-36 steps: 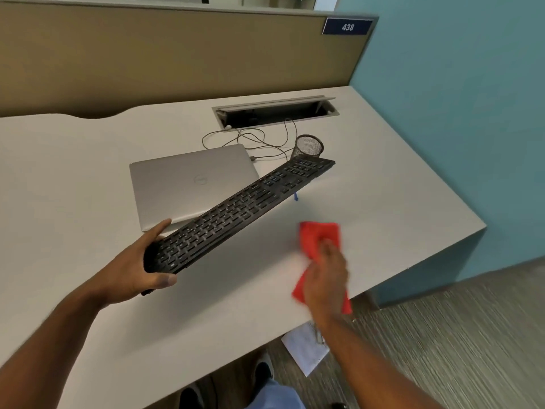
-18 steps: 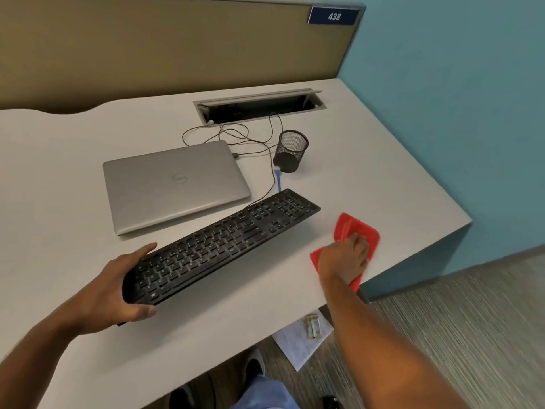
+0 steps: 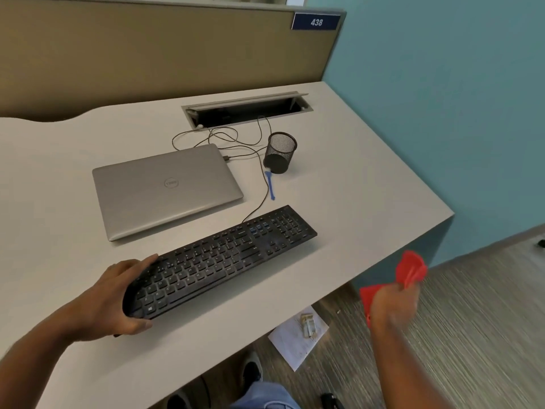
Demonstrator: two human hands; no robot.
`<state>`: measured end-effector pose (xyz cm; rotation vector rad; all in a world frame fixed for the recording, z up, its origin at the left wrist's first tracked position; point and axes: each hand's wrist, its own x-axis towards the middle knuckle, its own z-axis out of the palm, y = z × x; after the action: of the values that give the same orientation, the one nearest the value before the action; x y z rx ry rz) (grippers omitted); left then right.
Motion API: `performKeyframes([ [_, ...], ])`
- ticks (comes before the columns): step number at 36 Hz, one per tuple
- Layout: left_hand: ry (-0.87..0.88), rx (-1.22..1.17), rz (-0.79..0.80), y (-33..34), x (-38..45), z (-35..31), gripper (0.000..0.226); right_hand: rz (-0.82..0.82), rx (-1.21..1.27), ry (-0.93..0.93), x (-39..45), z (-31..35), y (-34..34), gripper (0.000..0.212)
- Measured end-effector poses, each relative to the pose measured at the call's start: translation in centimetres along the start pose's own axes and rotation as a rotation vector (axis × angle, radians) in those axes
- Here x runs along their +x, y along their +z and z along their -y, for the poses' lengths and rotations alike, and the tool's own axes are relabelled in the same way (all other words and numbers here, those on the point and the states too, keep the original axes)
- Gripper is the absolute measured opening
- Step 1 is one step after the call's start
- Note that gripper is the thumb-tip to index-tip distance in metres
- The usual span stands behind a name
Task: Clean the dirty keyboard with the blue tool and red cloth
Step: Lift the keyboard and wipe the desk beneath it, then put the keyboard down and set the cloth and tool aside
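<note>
A black keyboard (image 3: 230, 255) lies flat and diagonal on the white desk (image 3: 368, 202), dusty on its keys. My left hand (image 3: 118, 296) grips its near left end, thumb under the front edge. My right hand (image 3: 393, 304) holds the bunched red cloth (image 3: 410, 268) in the air beyond the desk's right front edge, over the floor. The blue tool (image 3: 270, 185) lies on the desk between the keyboard's far end and a mesh cup.
A shut silver laptop (image 3: 165, 187) sits behind the keyboard. A black mesh pen cup (image 3: 280, 153) stands near it, with thin cables (image 3: 221, 137) running to an open cable hatch (image 3: 244, 109). A sheet of paper (image 3: 298, 335) lies on the floor under the desk edge.
The keyboard went from lifted and tilted to lying flat on the desk. My right hand wiped the cloth to the right across the desk, then lifted it off past the edge.
</note>
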<state>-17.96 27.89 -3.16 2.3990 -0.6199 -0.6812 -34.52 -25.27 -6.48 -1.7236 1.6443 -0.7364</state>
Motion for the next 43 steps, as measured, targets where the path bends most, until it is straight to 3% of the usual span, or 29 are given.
performKeyframes([
  [4, 0.007, 0.051, 0.003, 0.2, -0.2, 0.0, 0.131, 0.124, -0.081, -0.372, 1.1, 4.9, 2.0, 0.03],
  [14, -0.026, 0.147, -0.068, 1.8, -1.6, 0.1, 0.134, 0.447, -0.427, -0.911, 0.9, 9.8, 7.8, 0.043],
  [25, -0.108, 0.225, -0.099, 2.3, -2.1, -0.4, 0.137, 0.572, -0.809, -1.14, 0.0, 7.1, 10.2, 0.066],
  [43, -0.311, 0.254, -0.046, 3.3, -0.7, -1.0, 0.152, 0.547, -0.795, -1.173, -0.5, 6.2, 11.0, 0.067],
])
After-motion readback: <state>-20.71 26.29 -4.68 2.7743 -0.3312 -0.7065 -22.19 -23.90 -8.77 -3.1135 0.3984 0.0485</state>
